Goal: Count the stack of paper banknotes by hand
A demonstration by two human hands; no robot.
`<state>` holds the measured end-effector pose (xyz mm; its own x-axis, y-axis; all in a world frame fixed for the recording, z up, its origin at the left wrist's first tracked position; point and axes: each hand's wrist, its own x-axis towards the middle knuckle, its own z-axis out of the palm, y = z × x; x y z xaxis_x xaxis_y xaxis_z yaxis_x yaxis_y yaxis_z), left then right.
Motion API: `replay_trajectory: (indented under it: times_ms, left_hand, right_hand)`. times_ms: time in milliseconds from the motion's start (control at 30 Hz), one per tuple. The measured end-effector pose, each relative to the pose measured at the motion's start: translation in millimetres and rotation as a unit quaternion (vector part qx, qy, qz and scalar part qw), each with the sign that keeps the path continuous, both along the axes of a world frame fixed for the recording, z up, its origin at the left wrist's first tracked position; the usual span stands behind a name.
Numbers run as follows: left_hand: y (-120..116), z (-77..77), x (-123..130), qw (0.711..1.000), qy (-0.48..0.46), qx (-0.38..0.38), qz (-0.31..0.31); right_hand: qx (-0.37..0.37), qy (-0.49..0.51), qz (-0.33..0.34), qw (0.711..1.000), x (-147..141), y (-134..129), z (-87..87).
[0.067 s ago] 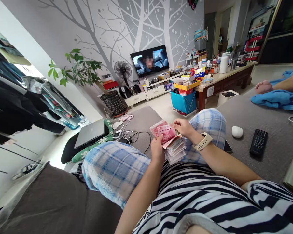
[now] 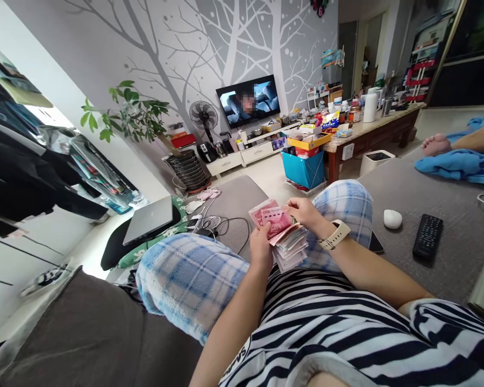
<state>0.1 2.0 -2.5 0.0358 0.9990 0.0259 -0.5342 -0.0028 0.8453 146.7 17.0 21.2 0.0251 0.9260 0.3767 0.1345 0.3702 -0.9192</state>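
A thick, folded stack of banknotes point(image 2: 291, 243) is in front of my belly, between my knees. My left hand point(image 2: 261, 246) grips it from the left, thumb lying across the red notes point(image 2: 275, 219) on top, one of which shows "100". At the upper right of the red notes, my right hand point(image 2: 302, 212) pinches an edge of a banknote between thumb and fingers. The lower notes fan out toward me in paler colours. A cream-banded watch point(image 2: 335, 235) is on my right wrist. My left fingers under the stack are hidden.
On the grey couch to my right lie a white mouse point(image 2: 392, 219) and a black remote control point(image 2: 428, 236). Another person's bare foot point(image 2: 436, 145) rests beside a blue cloth point(image 2: 455, 164). To the left are a closed laptop point(image 2: 149, 219) and tangled cables point(image 2: 226, 226). A cluttered table point(image 2: 358, 128) stands ahead.
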Motion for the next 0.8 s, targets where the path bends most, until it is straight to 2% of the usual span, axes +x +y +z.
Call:
replay_trajectory:
  times_ms: [100,267,333,633,800]
  left_hand:
    - [3,-3.3,1,1.000,0.006,-0.001,0.007]
    - [6,-3.6,1,0.997,-0.003,-0.028,0.078]
    - [5,-2.0,1,0.995,-0.012,-0.036,0.089]
    - [-2,8.4,-1,0.998,0.018,-0.012,0.058]
    - [-1,9.7,-1,1.000,-0.016,-0.015,0.017]
  right_hand:
    - [0.015,-0.009,0.001,1.000,1,0,-0.2]
    - [0.013,0.021,0.014,1.000,2,-4,0.4]
    - [0.010,0.036,0.023,0.999,2,-7,2.2]
    - [0.001,0.082,0.042,0.996,0,-15,10.1]
    - [0.016,0.084,0.049,0.995,-1,-24,18.4]
